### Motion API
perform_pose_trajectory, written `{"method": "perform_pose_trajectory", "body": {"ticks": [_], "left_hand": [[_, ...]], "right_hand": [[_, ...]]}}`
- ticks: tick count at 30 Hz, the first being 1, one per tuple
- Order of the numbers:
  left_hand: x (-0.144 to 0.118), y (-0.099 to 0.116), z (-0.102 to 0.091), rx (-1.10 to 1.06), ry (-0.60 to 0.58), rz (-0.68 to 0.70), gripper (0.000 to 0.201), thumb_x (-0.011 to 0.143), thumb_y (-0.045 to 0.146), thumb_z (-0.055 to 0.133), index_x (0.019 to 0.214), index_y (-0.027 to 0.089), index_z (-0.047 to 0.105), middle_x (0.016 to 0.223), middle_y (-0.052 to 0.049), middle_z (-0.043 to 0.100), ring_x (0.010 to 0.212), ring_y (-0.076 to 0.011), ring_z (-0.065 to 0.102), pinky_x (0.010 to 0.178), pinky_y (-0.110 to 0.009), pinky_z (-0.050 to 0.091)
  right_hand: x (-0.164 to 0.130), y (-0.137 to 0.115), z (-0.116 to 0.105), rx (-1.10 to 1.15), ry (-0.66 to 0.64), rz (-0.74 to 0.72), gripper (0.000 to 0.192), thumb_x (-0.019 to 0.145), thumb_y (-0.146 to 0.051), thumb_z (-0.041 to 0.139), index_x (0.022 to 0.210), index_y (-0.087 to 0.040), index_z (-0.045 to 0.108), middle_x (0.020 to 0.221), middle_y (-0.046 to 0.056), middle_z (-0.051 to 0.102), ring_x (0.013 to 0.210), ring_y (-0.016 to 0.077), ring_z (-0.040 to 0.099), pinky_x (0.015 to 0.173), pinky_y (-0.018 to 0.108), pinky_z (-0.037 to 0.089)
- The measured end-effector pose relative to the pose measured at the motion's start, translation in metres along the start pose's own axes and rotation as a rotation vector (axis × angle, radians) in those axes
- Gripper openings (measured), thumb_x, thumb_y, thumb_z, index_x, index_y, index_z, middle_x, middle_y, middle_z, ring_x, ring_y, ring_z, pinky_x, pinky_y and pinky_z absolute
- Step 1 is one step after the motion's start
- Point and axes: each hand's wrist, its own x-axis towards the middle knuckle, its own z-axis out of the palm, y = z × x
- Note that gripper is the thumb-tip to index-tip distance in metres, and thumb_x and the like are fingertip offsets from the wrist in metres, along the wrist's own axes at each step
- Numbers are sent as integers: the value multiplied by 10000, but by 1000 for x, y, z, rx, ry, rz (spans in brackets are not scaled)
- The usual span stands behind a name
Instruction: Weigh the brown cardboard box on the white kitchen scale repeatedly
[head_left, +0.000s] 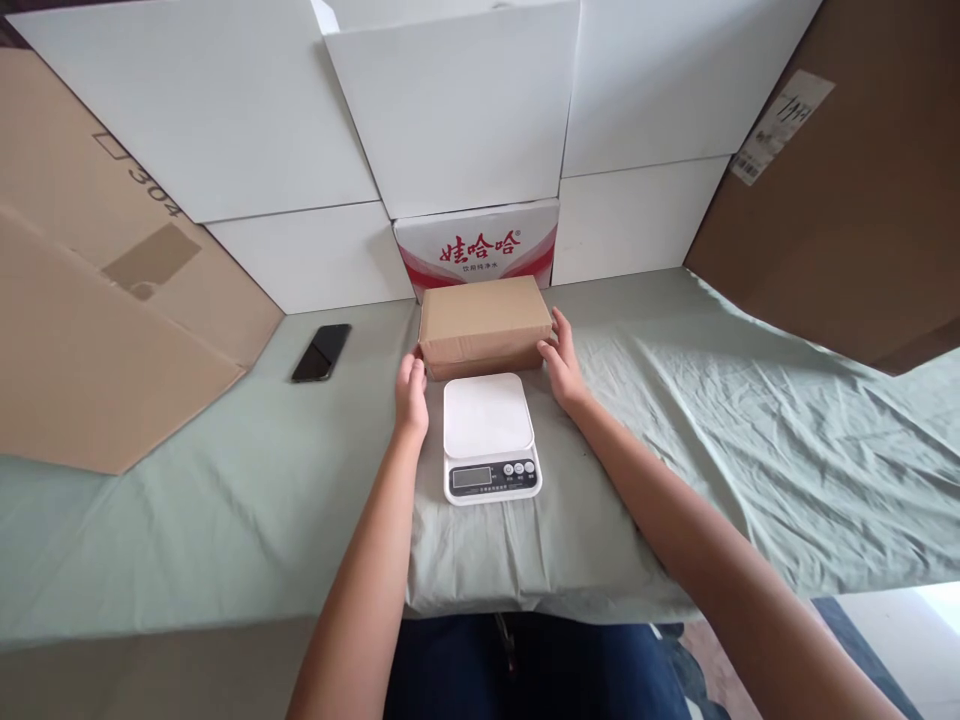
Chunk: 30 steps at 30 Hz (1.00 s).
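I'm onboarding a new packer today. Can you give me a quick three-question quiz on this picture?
1. True or false: the brown box sits on the scale.
2. What lies left of the box on the green cloth: A) black phone B) scissors C) tape roll?
3. Which hand touches the box?

Key: 1. False, it rests behind the scale. 2. A. 3. Both: left hand and right hand at its ends.
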Motion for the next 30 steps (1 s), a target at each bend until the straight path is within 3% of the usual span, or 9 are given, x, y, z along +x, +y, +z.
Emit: {"method": "perform_pose_trajectory", "body": {"ticks": [3,8,19,25,30], "left_hand": [[4,3,-9,-20,70,11,723,863,719,645,1392,226,636,1652,-172,514,1580,-293,438,1273,-420,368],[7,3,-17,4,82,6,756,899,741,583,1461,237,614,1674,-171,487,1586,-282,427,1278,-421,361],[0,2,-5,5,-36,-19,778,854,775,638,1378,202,678,1585,-181,591,1545,-320,487,1272,-459,386],[-4,6,-1,7,-92,-19,787,817,831,640,1286,206,727,1456,-176,697,1458,-351,586,1250,-497,416],[-5,6,1,6,-104,-25,757,814,819,659,1266,216,731,1416,-172,722,1426,-353,614,1240,-495,429]], "right_hand": [[-3,1,-4,13,46,63,806,917,-573,554,1616,-306,255,1769,112,271,1587,334,383,1322,614,306],[-6,1,-7,20,12,108,800,927,-631,560,1614,-324,288,1749,114,332,1537,346,446,1301,630,321],[-8,-7,-5,-4,14,119,781,899,-605,568,1581,-277,377,1725,116,402,1490,347,528,1297,618,355],[-7,-12,-2,4,-52,31,695,914,-564,570,1544,-294,460,1671,65,504,1588,326,410,1327,586,328],[-6,-11,-2,2,-78,1,690,909,-551,591,1543,-302,478,1654,51,523,1581,321,405,1331,571,324]]}}
